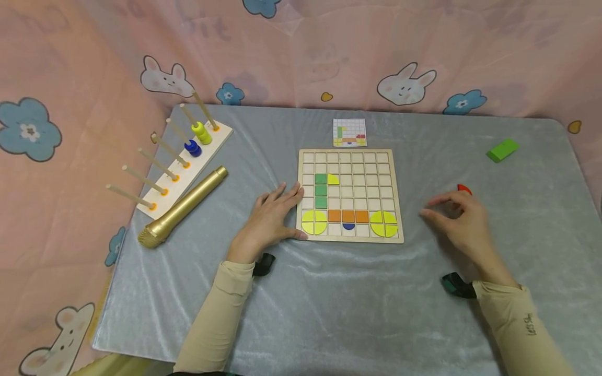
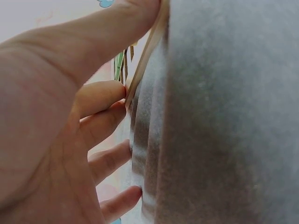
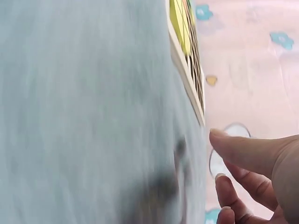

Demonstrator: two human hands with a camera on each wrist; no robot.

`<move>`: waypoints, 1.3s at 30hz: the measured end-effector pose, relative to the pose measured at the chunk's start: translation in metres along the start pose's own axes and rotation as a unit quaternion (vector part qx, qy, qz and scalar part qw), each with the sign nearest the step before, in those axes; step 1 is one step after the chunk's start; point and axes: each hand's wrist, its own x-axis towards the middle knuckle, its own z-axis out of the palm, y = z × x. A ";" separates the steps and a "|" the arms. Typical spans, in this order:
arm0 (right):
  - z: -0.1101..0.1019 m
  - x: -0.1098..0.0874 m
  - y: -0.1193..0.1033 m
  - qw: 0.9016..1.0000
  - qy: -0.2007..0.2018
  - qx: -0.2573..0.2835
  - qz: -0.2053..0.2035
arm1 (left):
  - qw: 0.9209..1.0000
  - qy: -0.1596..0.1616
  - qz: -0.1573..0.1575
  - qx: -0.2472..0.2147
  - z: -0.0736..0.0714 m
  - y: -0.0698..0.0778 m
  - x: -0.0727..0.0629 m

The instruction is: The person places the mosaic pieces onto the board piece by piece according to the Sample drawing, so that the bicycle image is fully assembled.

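Note:
A wooden grid board point(image 1: 351, 195) lies mid-table with flat coloured pieces in its cells: green squares point(image 1: 321, 190), orange squares point(image 1: 348, 215), yellow quarter-circles point(image 1: 384, 224) and a dark blue half-circle point(image 1: 348, 226). My left hand point(image 1: 270, 219) has its fingers spread along the board's left side, the thumb touching the lower left corner. To the right of the board, my right hand point(image 1: 461, 222) hovers with thumb and forefinger a little apart; no piece shows between them. A red rounded piece point(image 1: 464, 189) lies just beyond that hand, partly hidden by it.
Above the board lies a small pattern card point(image 1: 349, 132). A white peg stand point(image 1: 185, 180) with yellow and blue beads and a gold microphone point(image 1: 183, 209) lie at left. At far right is a green block point(image 1: 502, 150). A printed curtain point(image 1: 301, 62) hangs behind the table.

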 end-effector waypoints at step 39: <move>-0.037 0.009 0.030 0.986 -0.054 -0.119 0.102 | 1.000 0.004 0.002 0.000 0.001 -0.001 0.000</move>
